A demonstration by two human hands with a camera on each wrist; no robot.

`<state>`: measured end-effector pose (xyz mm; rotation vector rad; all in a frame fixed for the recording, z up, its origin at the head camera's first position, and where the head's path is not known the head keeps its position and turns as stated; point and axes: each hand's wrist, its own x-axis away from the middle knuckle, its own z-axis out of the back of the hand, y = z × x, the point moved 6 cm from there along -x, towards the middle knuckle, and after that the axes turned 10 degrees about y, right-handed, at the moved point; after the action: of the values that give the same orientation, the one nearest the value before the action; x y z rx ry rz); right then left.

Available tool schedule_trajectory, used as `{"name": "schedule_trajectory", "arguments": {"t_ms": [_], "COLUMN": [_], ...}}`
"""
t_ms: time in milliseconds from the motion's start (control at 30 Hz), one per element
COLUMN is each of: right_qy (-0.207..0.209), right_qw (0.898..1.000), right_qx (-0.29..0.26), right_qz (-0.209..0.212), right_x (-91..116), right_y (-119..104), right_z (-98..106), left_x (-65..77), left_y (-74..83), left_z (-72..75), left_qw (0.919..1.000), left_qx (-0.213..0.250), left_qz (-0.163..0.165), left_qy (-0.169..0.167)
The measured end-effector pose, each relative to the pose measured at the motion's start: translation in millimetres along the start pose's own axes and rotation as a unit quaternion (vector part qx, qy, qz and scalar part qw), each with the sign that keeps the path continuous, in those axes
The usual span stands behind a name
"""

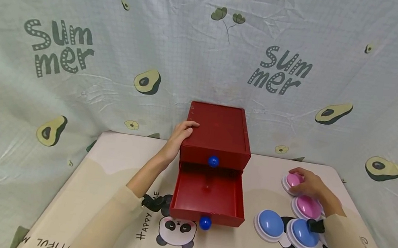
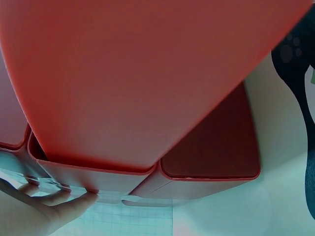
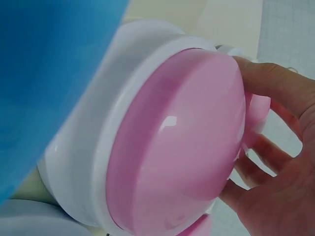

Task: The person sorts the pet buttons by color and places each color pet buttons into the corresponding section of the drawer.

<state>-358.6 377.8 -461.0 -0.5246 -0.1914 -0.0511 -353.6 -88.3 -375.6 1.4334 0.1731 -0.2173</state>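
Observation:
A red cabinet (image 1: 218, 128) with two drawers and blue knobs stands in the middle of the head view. Its top drawer (image 1: 195, 156) is closed, while the lower drawer (image 1: 209, 196) is pulled out. My left hand (image 1: 180, 136) rests on the cabinet's left top edge, fingers extended against the red surface. Off to the right, my right hand (image 1: 310, 185) holds the farthest pink dome button (image 1: 292, 179) on its white base, thumb and fingers on opposite sides. A second pink button (image 3: 182, 142) partly hides that grip in the right wrist view.
Two blue dome buttons (image 1: 270, 223) lie nearer the front, close to the second pink one. A pale cloth (image 1: 177, 57) printed with avocados hangs behind the table (image 1: 107, 163). The mat bears a panda print (image 1: 176, 233) below the drawer.

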Motion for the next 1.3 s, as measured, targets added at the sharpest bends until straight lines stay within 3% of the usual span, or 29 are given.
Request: {"name": "schedule_trajectory", "arguments": {"t_ms": [167, 667, 1067, 1300], "right_qy": [0.015, 0.070, 0.113, 0.129], "right_qw": [1.000, 0.991, 0.969, 0.962], "right_qx": [0.012, 0.041, 0.046, 0.055], "right_qz": [0.008, 0.107, 0.215, 0.232], "right_x": [2.4, 13.1, 49.4, 68.6], "right_y": [-3.9, -32.9, -87.9, -114.6], "right_z": [6.1, 28.7, 37.0, 38.9], "left_x": [0.0, 0.1, 0.4, 1.6], "left_y": [-1.2, -1.9, -2.0, -1.0], "left_z": [-0.6, 0.0, 0.5, 0.9], "left_qw": [1.0000, 1.0000, 1.0000, 1.0000], "left_qx": [0.002, 0.005, 0.008, 0.002], "left_qz": [-0.001, 0.003, 0.000, -0.002], "left_qy": [-0.003, -0.003, -0.004, -0.005]}}
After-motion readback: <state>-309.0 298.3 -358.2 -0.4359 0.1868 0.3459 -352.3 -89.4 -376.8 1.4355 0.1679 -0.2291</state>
